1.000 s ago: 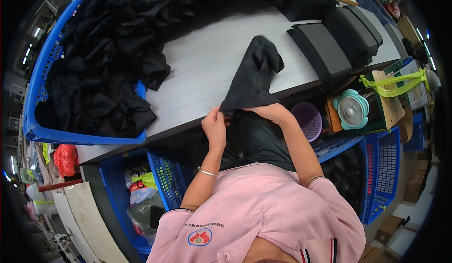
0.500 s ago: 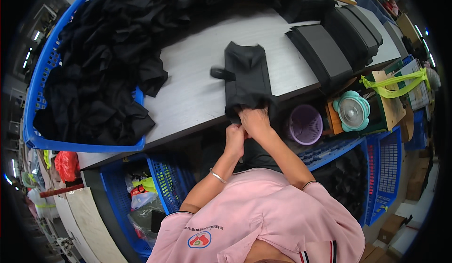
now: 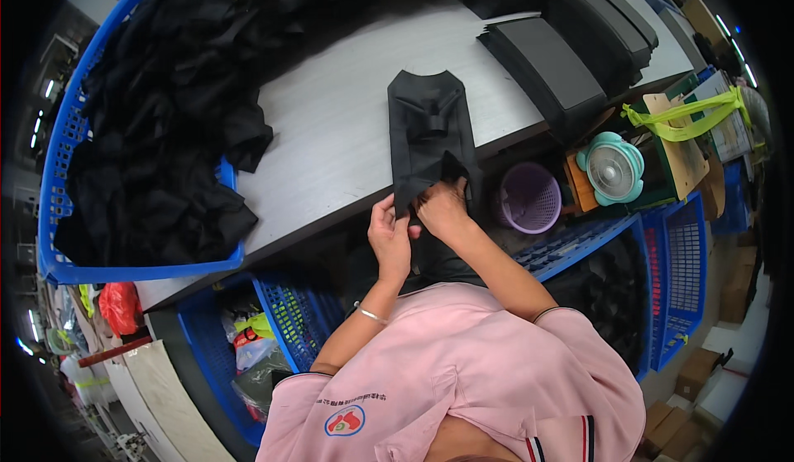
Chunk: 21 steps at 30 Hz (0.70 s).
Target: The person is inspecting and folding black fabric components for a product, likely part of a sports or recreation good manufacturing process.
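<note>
A long black fabric pouch (image 3: 413,149) lies flat on the table, its near end hanging over the front edge. It has a pointed-cornered far end and a small strap loop on its face. At the near left corner, my left hand (image 3: 389,232) pinches the pouch's edge between thumb and fingers. My right hand (image 3: 444,210) is closed at the near opening, its fingertips partly hidden in the folded-up fabric.
A big blue basket (image 3: 149,273) heaped with black fabric pieces (image 3: 165,131) stands on the left. Stacks of flat black pieces (image 3: 546,61) lie at the back right. Below the table edge are a purple bin (image 3: 531,200), a teal fan (image 3: 613,169) and another blue basket (image 3: 211,338).
The pouch's strap loop has swung from the left side onto its face, and the pouch lies flatter. My left hand has shifted left, apart from the right, to the corner.
</note>
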{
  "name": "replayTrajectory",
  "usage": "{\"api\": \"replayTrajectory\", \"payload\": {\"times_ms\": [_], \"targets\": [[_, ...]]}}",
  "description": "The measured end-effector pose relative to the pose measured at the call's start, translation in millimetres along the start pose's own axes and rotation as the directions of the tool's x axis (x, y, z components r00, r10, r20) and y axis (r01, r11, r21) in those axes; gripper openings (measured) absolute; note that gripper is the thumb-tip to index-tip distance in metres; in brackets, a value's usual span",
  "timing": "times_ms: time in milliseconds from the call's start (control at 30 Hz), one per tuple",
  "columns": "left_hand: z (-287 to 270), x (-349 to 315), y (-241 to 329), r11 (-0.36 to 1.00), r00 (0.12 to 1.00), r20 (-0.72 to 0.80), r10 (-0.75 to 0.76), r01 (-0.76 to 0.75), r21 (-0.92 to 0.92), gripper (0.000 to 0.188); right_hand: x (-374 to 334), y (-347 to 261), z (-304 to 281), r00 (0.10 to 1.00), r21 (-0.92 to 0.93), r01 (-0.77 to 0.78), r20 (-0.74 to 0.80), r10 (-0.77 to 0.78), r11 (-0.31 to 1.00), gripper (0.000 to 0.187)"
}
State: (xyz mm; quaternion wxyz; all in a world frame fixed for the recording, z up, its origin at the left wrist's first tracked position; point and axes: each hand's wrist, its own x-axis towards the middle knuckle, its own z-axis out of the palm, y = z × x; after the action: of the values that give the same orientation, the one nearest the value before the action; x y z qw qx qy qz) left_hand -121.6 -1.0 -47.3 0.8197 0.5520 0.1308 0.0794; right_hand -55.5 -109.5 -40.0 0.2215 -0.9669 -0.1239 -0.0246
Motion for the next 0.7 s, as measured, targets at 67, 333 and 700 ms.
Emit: {"api": "replayTrajectory", "payload": {"times_ms": [67,333,700], "targets": [[-7.7,-8.0,12.3,0.984,0.993,0.045,-0.111,0.103,0.148,0.023,-1.0,9.2,1.2,0.963,0.088,0.162,-0.230,-0.138,0.983,0.018],[-17.2,19.7,19.2,0.958,0.950,0.172,-0.261,0.277,-0.071,0.042,-66.2,7.0,4.2,0.964,0.009,0.267,0.000,-0.267,0.964,0.023],[-5.0,11.4,36.0,0.946,0.887,0.367,-0.279,0.320,-0.056,0.044,-89.6,39.7,-125.5,0.886,0.667,-0.068,-0.301,0.353,0.742,0.028]]}}
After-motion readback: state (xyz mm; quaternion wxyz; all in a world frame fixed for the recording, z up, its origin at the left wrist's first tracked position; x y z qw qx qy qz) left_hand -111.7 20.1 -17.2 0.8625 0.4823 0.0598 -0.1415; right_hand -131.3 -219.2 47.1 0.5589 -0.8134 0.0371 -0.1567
